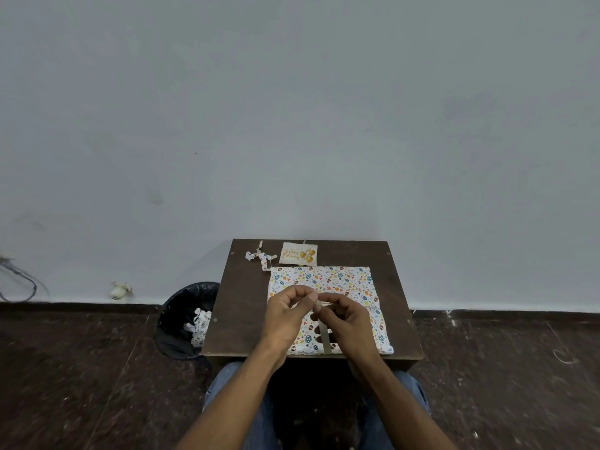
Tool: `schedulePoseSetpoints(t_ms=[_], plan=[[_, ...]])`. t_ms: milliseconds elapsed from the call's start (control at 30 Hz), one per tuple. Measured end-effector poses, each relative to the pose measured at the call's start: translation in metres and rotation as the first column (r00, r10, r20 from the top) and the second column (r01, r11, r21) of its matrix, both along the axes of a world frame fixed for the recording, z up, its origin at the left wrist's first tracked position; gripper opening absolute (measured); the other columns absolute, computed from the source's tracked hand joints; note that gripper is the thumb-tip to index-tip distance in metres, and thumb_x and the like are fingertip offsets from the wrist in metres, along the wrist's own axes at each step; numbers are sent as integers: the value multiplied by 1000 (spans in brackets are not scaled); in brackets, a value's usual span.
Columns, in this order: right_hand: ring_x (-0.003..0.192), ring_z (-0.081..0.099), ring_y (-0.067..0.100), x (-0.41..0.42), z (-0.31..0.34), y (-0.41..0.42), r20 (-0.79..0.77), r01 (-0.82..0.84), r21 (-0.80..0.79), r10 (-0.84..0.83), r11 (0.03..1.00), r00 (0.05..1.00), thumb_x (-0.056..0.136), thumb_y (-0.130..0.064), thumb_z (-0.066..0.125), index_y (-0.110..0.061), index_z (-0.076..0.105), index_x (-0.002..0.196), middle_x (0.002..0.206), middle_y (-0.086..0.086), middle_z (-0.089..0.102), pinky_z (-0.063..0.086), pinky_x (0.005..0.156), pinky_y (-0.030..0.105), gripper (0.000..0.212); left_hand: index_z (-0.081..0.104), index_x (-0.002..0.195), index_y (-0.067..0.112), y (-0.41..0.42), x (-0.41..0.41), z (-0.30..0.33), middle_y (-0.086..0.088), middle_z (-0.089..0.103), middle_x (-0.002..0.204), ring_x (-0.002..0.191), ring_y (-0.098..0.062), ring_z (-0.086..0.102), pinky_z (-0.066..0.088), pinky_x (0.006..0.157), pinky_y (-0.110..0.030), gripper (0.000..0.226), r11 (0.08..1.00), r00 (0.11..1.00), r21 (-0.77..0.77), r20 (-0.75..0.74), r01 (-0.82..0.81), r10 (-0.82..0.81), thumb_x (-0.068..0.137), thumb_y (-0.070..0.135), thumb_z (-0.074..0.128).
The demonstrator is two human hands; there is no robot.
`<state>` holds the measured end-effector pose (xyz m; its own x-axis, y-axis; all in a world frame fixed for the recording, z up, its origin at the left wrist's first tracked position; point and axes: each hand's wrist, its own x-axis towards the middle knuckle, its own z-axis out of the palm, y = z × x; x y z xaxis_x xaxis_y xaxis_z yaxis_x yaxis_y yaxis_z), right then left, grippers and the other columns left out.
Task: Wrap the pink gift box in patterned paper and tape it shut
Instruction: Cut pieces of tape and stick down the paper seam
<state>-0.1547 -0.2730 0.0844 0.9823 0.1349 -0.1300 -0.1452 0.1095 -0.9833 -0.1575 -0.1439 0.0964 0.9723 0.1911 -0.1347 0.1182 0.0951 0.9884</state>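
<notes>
Bin (185,319), lined in black, stands on the floor just off the table's (240,306) left edge; paper offcuts lie inside, probably parked there for easy discard. A curled paper scrap (259,257) lies near the far-left corner, and a birthday card (297,254) sits at the far edge, likely kept for last. The wrapped box (341,280), pink no longer showing, lies mid-table reaching to the near edge. Above it, left hand (285,308) and right hand (345,315), fingers curled, pinch a ribbon (325,339) that runs down the parcel's top to the near edge. Judgement: a bow or knot is being formed. No tape discernible.
</notes>
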Motion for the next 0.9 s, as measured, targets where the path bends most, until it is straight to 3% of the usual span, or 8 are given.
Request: schedulePoseSetpoints(t_ms=[200,300,367,500,700,800,900], plan=[[60,67,26,3,2,6,64,67,-49,-63,997,996,90,-13,71,-16,73,98,73,16,72,56,53,35,8,65,87,2,3,-2,8,-5,70,81,81,-16,66,56,84,-40,10,987,996,-135,-17,83,-86,95,7,60],[65,69,24,3,-1,9,135,46,-105,-32,993,990,89,-21,72,-20,72,106,73,8,73,58,60,39,17,64,89,4,5,2,9,-3,69,80,78,-13,67,59,74,-36,9,979,999,-203,-30,24,-31,95,7,59],[66,67,18,4,-1,12,160,-2,-104,18,995,987,89,-25,70,-20,69,115,72,4,72,56,59,34,26,64,90,5,6,8,10,-2,69,78,74,-12,66,57,65,-32,4,971,999,-237,-34,-28,20,93,4,61],[77,70,19,22,1,10,90,-15,-37,18,999,996,95,-19,63,-17,65,118,83,11,73,57,66,34,24,62,89,5,18,22,14,-12,72,88,82,-20,68,59,73,-35,19,979,992,-155,-27,-129,126,85,-13,63],[79,69,18,103,-19,2,128,-12,-397,68,918,989,96,-18,62,-18,69,102,85,2,72,57,73,35,9,69,89,14,53,45,12,-2,73,97,91,-15,69,57,72,-24,18,979,990,157,-47,-126,135,85,-3,69],[85,67,16,146,-33,3,157,28,-598,83,801,984,95,-17,63,-13,70,107,95,-1,72,57,82,37,14,70,85,17,67,53,6,-2,72,96,94,-20,68,59,81,-37,17,972,989,207,-71,-112,129,86,0,70],[90,65,16,181,-44,9,128,30,-754,102,656,986,95,-21,62,-15,71,111,105,0,72,52,82,31,19,70,86,15,75,59,0,-4,71,97,95,-25,69,61,77,-47,16,976,984,185,-108,-118,139,87,-1,68]])
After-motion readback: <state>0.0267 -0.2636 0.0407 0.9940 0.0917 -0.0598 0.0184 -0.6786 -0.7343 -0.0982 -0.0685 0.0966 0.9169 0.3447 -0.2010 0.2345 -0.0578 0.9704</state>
